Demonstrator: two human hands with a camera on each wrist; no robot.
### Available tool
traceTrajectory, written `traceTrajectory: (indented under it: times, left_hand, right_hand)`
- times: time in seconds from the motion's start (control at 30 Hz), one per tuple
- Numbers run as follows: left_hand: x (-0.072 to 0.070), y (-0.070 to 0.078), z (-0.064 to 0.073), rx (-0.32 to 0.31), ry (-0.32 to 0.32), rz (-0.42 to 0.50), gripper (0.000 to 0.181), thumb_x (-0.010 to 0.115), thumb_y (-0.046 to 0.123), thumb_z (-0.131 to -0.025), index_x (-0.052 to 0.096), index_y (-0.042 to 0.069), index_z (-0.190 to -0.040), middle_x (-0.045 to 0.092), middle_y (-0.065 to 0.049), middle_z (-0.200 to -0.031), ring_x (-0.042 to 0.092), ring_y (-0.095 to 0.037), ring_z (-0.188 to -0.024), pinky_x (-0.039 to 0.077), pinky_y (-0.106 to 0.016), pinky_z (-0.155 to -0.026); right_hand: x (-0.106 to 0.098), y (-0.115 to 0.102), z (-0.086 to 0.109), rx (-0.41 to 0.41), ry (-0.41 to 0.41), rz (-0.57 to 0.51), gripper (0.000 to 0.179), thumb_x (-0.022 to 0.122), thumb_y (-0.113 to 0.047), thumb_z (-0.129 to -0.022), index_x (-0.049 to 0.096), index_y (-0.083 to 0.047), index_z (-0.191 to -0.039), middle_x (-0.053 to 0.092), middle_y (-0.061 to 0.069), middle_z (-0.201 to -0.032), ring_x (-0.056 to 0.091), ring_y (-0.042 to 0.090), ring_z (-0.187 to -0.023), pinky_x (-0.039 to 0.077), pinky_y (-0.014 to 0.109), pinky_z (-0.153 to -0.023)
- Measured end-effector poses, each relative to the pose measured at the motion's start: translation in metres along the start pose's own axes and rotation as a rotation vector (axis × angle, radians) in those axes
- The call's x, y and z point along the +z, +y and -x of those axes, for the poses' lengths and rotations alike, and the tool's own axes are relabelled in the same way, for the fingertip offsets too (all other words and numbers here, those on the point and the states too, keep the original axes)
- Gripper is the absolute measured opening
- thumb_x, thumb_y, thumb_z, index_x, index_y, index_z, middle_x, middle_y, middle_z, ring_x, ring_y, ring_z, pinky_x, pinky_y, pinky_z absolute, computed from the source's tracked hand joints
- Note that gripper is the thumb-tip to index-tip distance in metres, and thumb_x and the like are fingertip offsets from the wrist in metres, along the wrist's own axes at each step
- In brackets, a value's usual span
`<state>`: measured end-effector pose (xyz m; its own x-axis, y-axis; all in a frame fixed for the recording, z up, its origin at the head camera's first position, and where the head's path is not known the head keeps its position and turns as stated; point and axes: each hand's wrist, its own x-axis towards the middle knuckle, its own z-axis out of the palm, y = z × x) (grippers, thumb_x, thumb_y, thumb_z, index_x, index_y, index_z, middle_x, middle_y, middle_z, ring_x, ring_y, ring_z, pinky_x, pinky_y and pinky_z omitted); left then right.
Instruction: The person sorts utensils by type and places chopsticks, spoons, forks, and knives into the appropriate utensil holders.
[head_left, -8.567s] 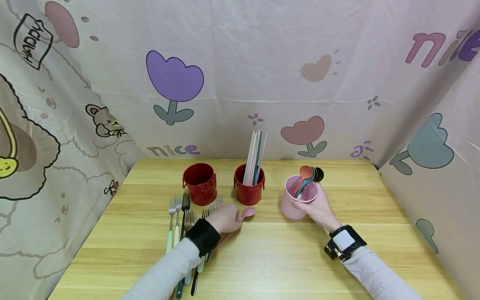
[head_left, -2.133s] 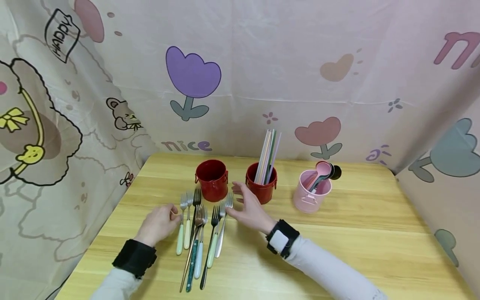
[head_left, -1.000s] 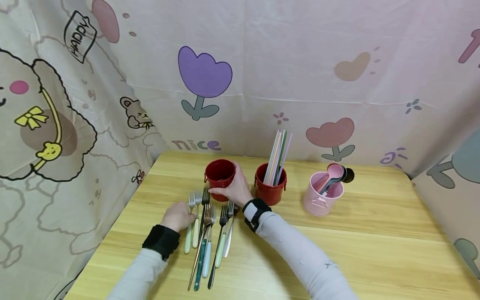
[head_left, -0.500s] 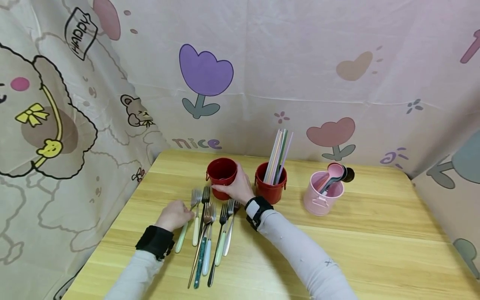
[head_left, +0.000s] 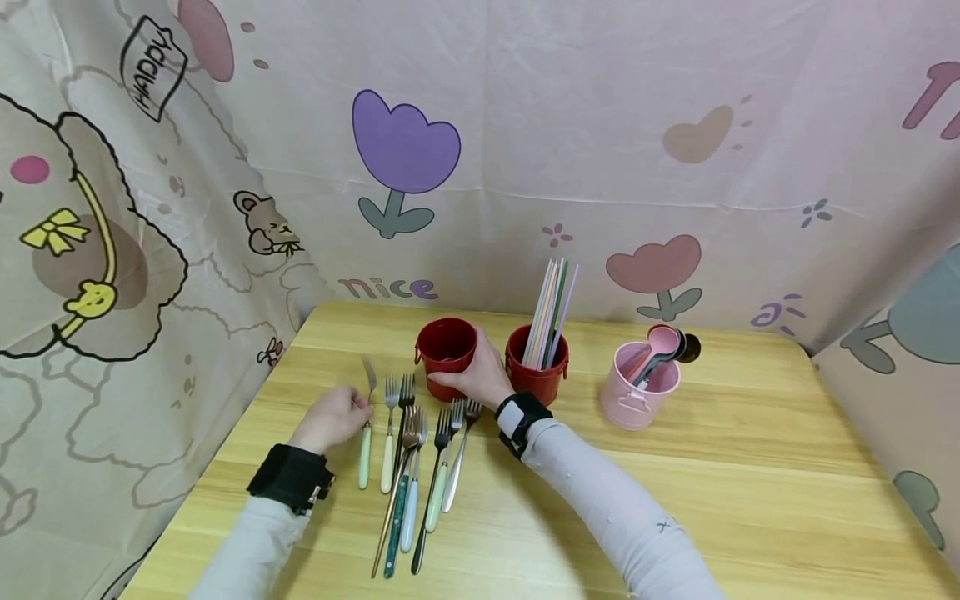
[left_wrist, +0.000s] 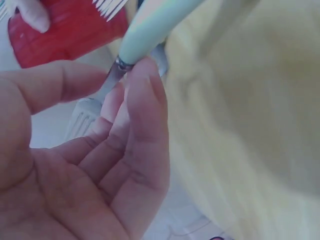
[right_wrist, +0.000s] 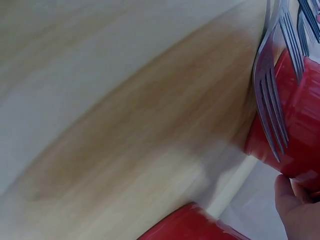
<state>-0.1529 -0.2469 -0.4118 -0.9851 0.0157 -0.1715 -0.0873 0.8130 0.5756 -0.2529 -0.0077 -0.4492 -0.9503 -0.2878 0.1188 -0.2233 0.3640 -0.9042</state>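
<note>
In the head view my left hand (head_left: 330, 419) pinches a fork (head_left: 364, 457) with a mint-green handle, left of the other forks. The left wrist view shows thumb and fingertips around the fork's metal neck (left_wrist: 114, 75), just beside the handle. My right hand (head_left: 483, 373) grips the side of the left red bucket (head_left: 437, 363), thumb across its front. No utensil shows inside that bucket. Several forks (head_left: 407, 500) with black, gold, teal, blue, cream and green handles lie side by side in front of it, tines pointing away from me.
A second red bucket (head_left: 534, 385) with colored straws (head_left: 546, 321) stands right of my right hand. Farther right, a pink bucket (head_left: 628, 404) holds several spoons (head_left: 663, 340). A patterned cloth (head_left: 525, 150) hangs behind the wooden table (head_left: 712, 500).
The pink spoon, earlier in my left hand, now stands in the pink bucket. My right hand has moved from that bucket to the left red one. My left hand has drawn the green-handled fork leftward.
</note>
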Motion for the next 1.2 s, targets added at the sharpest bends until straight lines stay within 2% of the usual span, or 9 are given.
traceTrajectory:
  times: [0.2,0.33,0.47,0.6,0.77,0.9,1.0,1.13,1.2]
  left_hand:
    - [-0.009,0.009,-0.004,0.074,0.048,0.007,0.013,0.059,0.012,-0.097,0.061,0.0,-0.093,0.065,-0.01,-0.076,0.058,-0.017,-0.063,0.042,-0.028,-0.058]
    - [-0.005,0.011,-0.009,0.124,0.101,-0.003,0.01,0.06,0.011,-0.096,0.062,0.003,-0.09,0.061,-0.006,-0.076,0.052,-0.016,-0.064,0.041,-0.028,-0.06]
    - [0.0,0.009,-0.012,0.151,0.115,0.033,0.011,0.06,0.009,-0.096,0.065,0.001,-0.093,0.064,-0.008,-0.08,0.056,-0.016,-0.07,0.046,-0.028,-0.064]
    - [-0.004,0.012,-0.014,0.189,0.151,0.075,0.011,0.059,0.009,-0.098,0.065,0.0,-0.094,0.067,-0.011,-0.084,0.061,-0.018,-0.073,0.049,-0.026,-0.066]
    - [-0.018,0.025,-0.014,0.253,0.282,0.112,0.01,0.061,0.007,-0.098,0.064,-0.002,-0.098,0.072,-0.019,-0.092,0.069,-0.027,-0.08,0.054,-0.024,-0.069]
    - [-0.029,0.042,-0.018,0.296,0.395,0.137,0.013,0.061,0.008,-0.099,0.065,-0.004,-0.104,0.074,-0.021,-0.097,0.072,-0.032,-0.085,0.06,-0.032,-0.075]
    - [-0.037,0.058,-0.022,0.335,0.492,0.151,0.016,0.061,0.011,-0.1,0.066,-0.003,-0.105,0.075,-0.02,-0.097,0.072,-0.031,-0.086,0.061,-0.036,-0.077]
    - [-0.044,0.081,-0.027,0.382,0.607,0.194,0.02,0.062,0.018,-0.101,0.067,-0.001,-0.104,0.075,-0.018,-0.096,0.07,-0.027,-0.084,0.055,-0.021,-0.074]
    - [-0.045,0.093,-0.03,0.407,0.639,0.225,0.02,0.062,0.019,-0.1,0.068,-0.001,-0.103,0.076,-0.017,-0.096,0.07,-0.027,-0.083,0.051,-0.016,-0.073]
  right_hand:
    - [-0.002,0.001,-0.001,-0.01,-0.003,0.012,0.091,0.09,-0.027,-0.076,0.036,-0.018,-0.149,0.055,0.004,-0.146,0.056,0.024,-0.131,0.051,0.044,-0.108]
    - [-0.004,0.004,-0.001,-0.015,-0.004,0.014,0.091,0.09,-0.028,-0.075,0.036,-0.02,-0.148,0.055,0.003,-0.146,0.056,0.023,-0.131,0.051,0.044,-0.108]
    - [-0.008,0.006,0.001,-0.019,-0.017,0.012,0.091,0.09,-0.029,-0.075,0.036,-0.02,-0.149,0.055,0.003,-0.146,0.056,0.024,-0.131,0.051,0.045,-0.107]
    - [-0.013,0.008,0.002,-0.031,-0.03,0.021,0.092,0.09,-0.032,-0.075,0.036,-0.019,-0.149,0.056,0.004,-0.146,0.056,0.024,-0.131,0.052,0.045,-0.107]
    - [-0.014,0.011,0.003,-0.036,-0.039,0.013,0.093,0.09,-0.033,-0.075,0.036,-0.019,-0.149,0.056,0.004,-0.146,0.056,0.024,-0.131,0.052,0.044,-0.107]
    - [-0.012,0.012,0.003,-0.033,-0.046,0.008,0.092,0.09,-0.032,-0.076,0.036,-0.02,-0.149,0.055,0.003,-0.146,0.056,0.023,-0.131,0.052,0.044,-0.107]
    - [-0.01,0.012,0.003,-0.032,-0.049,0.007,0.091,0.089,-0.032,-0.076,0.036,-0.021,-0.149,0.056,0.003,-0.146,0.056,0.023,-0.131,0.052,0.044,-0.107]
    - [-0.009,0.012,0.003,-0.025,-0.051,0.007,0.091,0.09,-0.031,-0.076,0.036,-0.021,-0.149,0.056,0.003,-0.145,0.056,0.023,-0.131,0.052,0.044,-0.107]
    - [-0.009,0.012,0.003,-0.023,-0.051,0.016,0.091,0.09,-0.032,-0.076,0.036,-0.02,-0.148,0.056,0.003,-0.145,0.056,0.023,-0.131,0.052,0.043,-0.107]
